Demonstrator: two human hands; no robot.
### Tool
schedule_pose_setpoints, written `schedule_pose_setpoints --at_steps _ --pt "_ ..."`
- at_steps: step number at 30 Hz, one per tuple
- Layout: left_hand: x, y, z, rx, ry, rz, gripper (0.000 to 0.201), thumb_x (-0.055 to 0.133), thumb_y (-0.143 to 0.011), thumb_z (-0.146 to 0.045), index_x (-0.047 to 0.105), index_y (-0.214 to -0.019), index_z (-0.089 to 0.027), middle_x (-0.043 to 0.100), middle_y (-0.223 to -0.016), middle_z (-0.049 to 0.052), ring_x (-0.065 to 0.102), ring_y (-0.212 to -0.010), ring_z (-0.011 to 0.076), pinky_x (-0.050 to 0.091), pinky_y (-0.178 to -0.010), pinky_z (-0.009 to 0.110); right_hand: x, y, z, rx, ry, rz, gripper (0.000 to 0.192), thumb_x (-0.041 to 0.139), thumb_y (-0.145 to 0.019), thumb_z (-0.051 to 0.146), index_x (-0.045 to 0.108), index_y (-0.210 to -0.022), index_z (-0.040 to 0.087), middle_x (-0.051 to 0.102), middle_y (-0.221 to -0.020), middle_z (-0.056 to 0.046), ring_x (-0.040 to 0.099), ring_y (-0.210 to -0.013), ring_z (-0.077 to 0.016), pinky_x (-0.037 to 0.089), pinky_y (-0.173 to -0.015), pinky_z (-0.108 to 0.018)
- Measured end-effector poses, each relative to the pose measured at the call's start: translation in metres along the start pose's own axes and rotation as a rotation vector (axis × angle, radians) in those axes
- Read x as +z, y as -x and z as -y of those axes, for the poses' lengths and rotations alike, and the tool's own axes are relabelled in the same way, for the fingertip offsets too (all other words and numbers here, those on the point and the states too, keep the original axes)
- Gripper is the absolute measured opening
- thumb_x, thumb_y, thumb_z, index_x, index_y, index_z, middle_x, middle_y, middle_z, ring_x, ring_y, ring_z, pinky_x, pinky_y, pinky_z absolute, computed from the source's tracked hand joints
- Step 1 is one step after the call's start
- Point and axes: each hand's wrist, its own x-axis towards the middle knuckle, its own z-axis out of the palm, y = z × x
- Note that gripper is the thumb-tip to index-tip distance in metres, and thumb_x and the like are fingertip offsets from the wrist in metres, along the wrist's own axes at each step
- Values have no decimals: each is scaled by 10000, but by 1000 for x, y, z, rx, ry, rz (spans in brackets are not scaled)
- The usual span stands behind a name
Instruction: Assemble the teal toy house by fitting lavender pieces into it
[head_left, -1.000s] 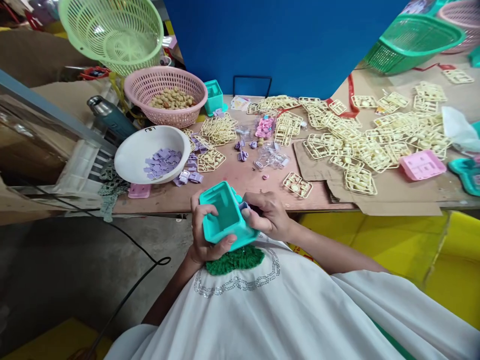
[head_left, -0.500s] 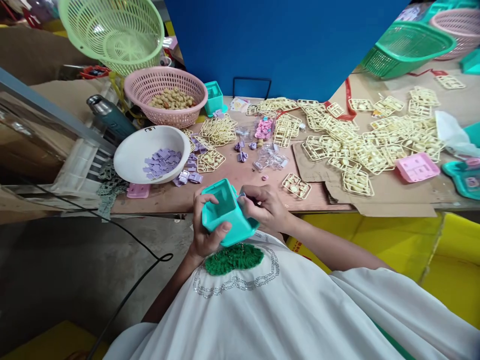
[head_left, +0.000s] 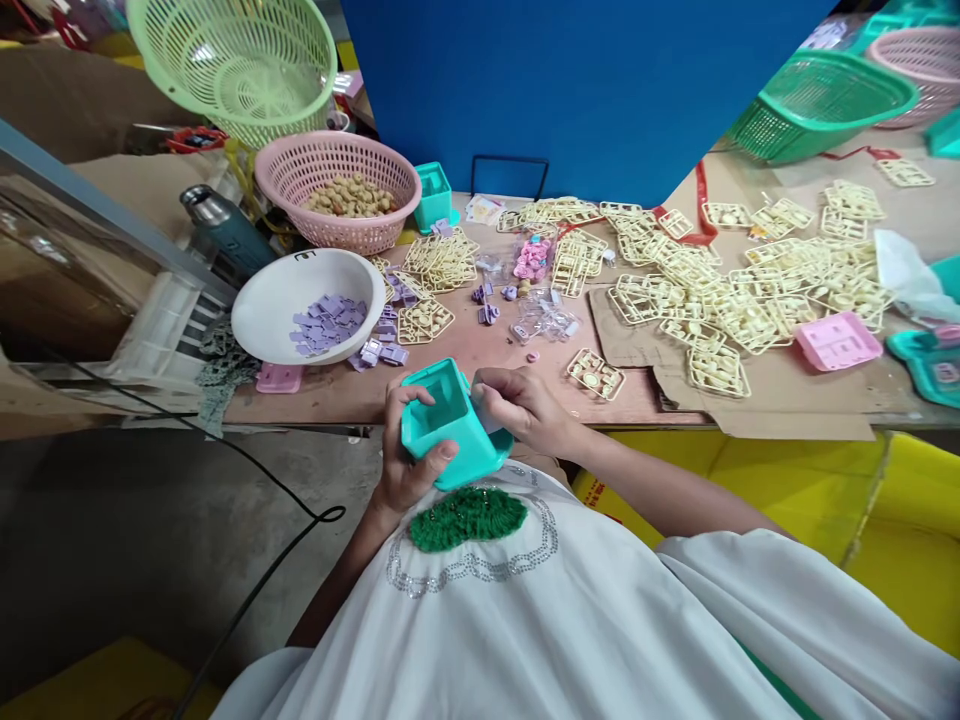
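My left hand (head_left: 409,450) grips a turquoise plastic box (head_left: 457,450), with fingers over its far rim and the thumb on its near side. The box is tilted, its open top facing up and to the left. On its right side, my right hand (head_left: 517,410) is closed in a pinch against the wall. Whatever sits between those fingertips is hidden. Beyond the hands, small purple parts (head_left: 485,312) and clear plastic bags (head_left: 545,318) lie on the table (head_left: 465,375). A cream sprue frame (head_left: 595,375) is just right of them.
A white bowl (head_left: 251,320) of purple pieces stands at left, below a pink basket (head_left: 337,235) of tan pieces. Many cream sprues (head_left: 720,300) cover the right side on cardboard (head_left: 780,415). A blue panel (head_left: 585,90) rises behind. A dark flask (head_left: 232,235) leans at left.
My right fingers have closed in further against the box's side, and the small bluish thing glimpsed at their tips is now hidden. The left hand keeps its hold; the view has shifted slightly.
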Motion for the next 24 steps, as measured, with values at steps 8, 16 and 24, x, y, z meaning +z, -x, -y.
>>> schedule_pose_setpoints --at_steps 8,16,24 --pt "2 2 -4 -35 89 -1 507 771 -820 -638 565 -1104 -273 557 -1184 66 595 -1006 258 482 -874 396 -2 3 -12 -384 204 -114 355 498 -1053 355 398 -733 239 367 -612 56 343 -511 -100 261 -516 -264" --pt "-6 7 11 -163 160 3 528 754 -806 -684 584 -1100 -281 608 -1078 68 563 -894 246 465 -795 382 -1 0 -8 -119 73 0 447 504 -1073 440 387 -696 232 345 -581 72 283 -492 -81 249 -486 -247" --pt "-3 -6 -6 41 -44 -76 490 808 -804 -591 575 -1084 -263 530 -1283 76 578 -1156 278 468 -969 392 5 -3 -15 -255 209 -78 301 429 -1104 448 503 -916 224 558 -813 -20 538 -720 -158 439 -678 -294"
